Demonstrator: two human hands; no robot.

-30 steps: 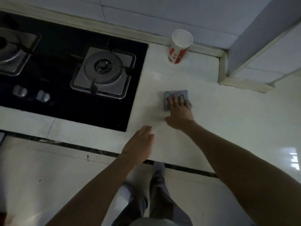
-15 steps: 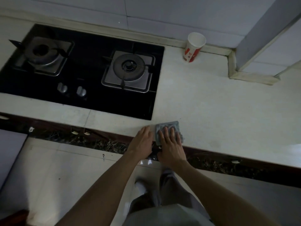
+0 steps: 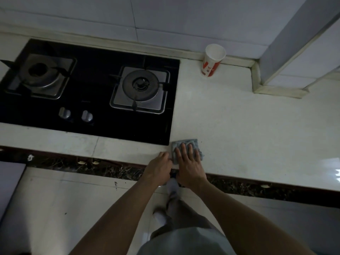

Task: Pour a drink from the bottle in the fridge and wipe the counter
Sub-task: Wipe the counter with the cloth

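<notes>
A grey cloth (image 3: pixel 185 146) is pressed flat on a white counter (image 3: pixel 248 129) near its front edge.

The cloth is covered by the right hand (image 3: pixel 189 165), fingers spread and flat, just right of the black gas hob (image 3: pixel 95 92). The left hand (image 3: pixel 159 167) is rested at the counter edge beside it, fingers loosely curled, holding nothing. A red-and-white paper cup (image 3: pixel 212 60) is stood upright by the back wall, well apart.

Stove (image 3: pixel 88 89) left on counter (image 3: pixel 248 135) — cup (image 3: pixel 212 60) far right by wall, cloth (image 3: pixel 184 144) near edge under right hand (image 3: pixel 189 165).
</notes>
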